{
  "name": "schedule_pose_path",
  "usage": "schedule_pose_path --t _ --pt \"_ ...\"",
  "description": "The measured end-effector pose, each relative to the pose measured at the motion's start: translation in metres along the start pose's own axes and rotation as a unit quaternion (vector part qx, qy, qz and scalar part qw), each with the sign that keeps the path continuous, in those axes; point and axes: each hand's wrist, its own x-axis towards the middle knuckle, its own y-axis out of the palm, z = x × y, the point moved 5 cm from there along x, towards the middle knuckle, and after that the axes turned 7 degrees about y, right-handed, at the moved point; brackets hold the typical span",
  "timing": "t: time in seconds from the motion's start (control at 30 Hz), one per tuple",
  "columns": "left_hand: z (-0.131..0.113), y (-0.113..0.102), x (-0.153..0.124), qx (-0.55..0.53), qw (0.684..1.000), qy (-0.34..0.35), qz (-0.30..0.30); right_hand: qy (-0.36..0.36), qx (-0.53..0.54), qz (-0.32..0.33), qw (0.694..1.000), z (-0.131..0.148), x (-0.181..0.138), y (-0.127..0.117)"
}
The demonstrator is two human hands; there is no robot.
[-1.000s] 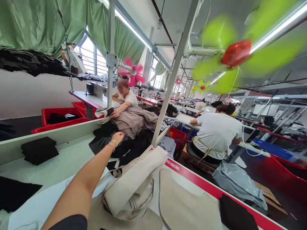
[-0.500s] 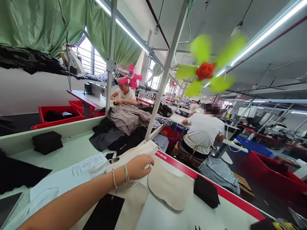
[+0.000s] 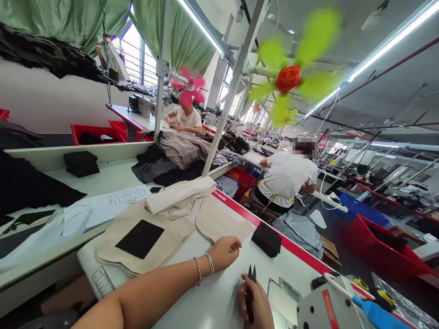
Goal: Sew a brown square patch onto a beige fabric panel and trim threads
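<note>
My left hand [image 3: 224, 253] is over the lower edge of a beige curved fabric piece [image 3: 219, 219], its fingers loosely curled with nothing visible in them. Below and to the right, my right hand [image 3: 259, 304] grips a pair of black thread snips [image 3: 251, 292], blades pointing away from me. To the left lies a stack of beige shaped panels [image 3: 113, 249] with a black fabric square [image 3: 140, 238] on top. A folded beige bundle [image 3: 181, 194] rests behind it. Small black pieces are stacked [image 3: 266, 240] to the right of the beige piece.
A sewing machine head [image 3: 329, 306] stands at the lower right beside a blue-handled tool [image 3: 380, 315]. A written paper sheet [image 3: 116, 203] and another black stack [image 3: 81, 163] lie on the left ledge. A metal post [image 3: 229, 96] rises behind. Two people sit working beyond.
My left hand has moved down and toward me, off the upper end of the beige piece. My right hand with the snips has come into view. The camera has tilted down.
</note>
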Motion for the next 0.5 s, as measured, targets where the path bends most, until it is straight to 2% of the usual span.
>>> schedule_pose_path --t 0.2,0.37,0.5 --pt "0.012 -0.001 0.001 0.033 0.999 0.017 -0.018 0.025 0.059 -0.007 0.998 -0.003 0.007 -0.003" --pt "0.008 0.003 -0.002 0.053 0.996 0.062 -0.033 0.046 0.061 -0.004 0.997 -0.008 0.013 -0.007" --pt "0.001 0.006 -0.006 0.05 0.993 0.097 -0.04 0.032 0.072 -0.014 0.997 -0.01 0.016 -0.008"
